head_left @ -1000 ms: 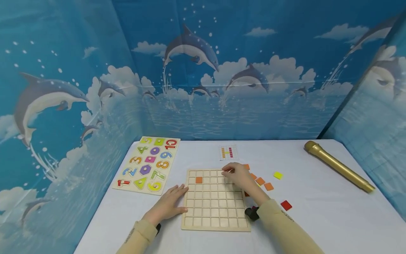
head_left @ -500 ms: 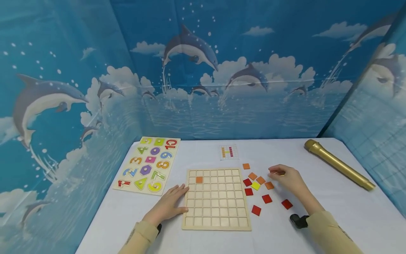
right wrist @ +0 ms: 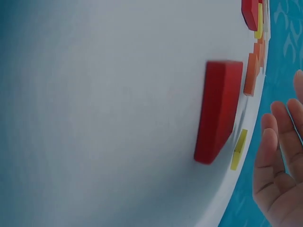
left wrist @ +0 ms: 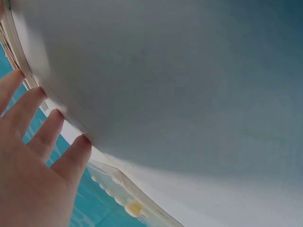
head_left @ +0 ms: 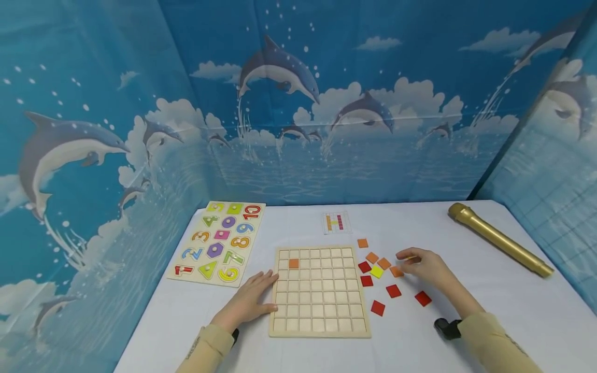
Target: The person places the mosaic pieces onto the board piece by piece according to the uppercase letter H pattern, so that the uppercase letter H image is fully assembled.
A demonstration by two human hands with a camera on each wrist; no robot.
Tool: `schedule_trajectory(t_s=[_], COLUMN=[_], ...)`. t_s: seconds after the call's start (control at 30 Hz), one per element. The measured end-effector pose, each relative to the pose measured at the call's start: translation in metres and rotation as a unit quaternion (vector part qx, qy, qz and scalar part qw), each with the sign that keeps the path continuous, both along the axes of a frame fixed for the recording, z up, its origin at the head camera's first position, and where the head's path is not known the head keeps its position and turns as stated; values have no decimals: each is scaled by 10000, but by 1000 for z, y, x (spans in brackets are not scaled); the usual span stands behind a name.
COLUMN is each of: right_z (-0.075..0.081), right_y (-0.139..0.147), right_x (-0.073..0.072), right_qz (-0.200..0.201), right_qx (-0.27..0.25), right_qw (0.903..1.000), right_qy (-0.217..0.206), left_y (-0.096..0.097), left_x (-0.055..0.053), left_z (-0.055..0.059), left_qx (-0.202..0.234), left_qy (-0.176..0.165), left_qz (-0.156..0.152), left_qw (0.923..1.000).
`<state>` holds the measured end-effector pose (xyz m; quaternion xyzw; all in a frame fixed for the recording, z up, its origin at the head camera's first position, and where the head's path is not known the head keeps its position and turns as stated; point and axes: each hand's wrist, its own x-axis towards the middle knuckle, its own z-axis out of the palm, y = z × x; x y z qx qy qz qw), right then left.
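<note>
The left hand (head_left: 248, 301) lies with its fingers spread and nearly straight against the left edge of a square, pale wooden grid board (head_left: 316, 298), gripping nothing. One orange square tile (head_left: 294, 264) sits in the board's second row from the far side, second column from the left. The right hand (head_left: 426, 268) hovers over the white-covered table (head_left: 485, 290) to the right of the board, its fingers loosely bent and holding nothing that shows. In the right wrist view, a flat yellow tile (right wrist: 239, 149) lies on the table near its fingertips. Between board and hand are scattered four loose orange tiles (head_left: 371, 257), five red square tiles (head_left: 393, 291) and another yellow tile (head_left: 377, 271). Beyond the board lies a small printed pattern card (head_left: 336, 223); a number-and-shape puzzle board (head_left: 216, 243) rests to the left, and a gold microphone (head_left: 500, 239) far right.
</note>
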<state>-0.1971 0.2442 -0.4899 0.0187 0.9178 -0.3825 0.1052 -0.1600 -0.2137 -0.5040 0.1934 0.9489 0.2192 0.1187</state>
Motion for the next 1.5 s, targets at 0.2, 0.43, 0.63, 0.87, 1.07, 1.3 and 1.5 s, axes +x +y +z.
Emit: schedule_trajectory(t_s=[0.2,0.43,0.63,0.87,1.07,1.3,1.5], right_z=[-3,-6,-5,-7,-10,-8,-6], right_y=[-7,-7,-9,-13,-16,-14,-10], right_x=[-3,-5,-4,-5,-9,-7,-7], right_qz=[-125,-36,57,152,172,169,212], right_qx=[7,165,411,540,711,547,468], right_qw=[9998,9998,9991,9984,9973,9981,9982], right_qy=[-130,-112,-129,-89,-66,-214,-313], left_y=[0,-2,-2,-2,-2,-2,-1], left_x=[2,2,0,-1,-1,-1,-1], left_z=[0,-1,-1,-1,-1,0,0], left_qx=[59,71,5,6,7,24,-5], left_qy=[23,-58,-34,-2,-5,32,-3], left_qz=[16,72,46,64,64,48,83], left_qw=[10000,9999,10000,10000,10000,10000,10000])
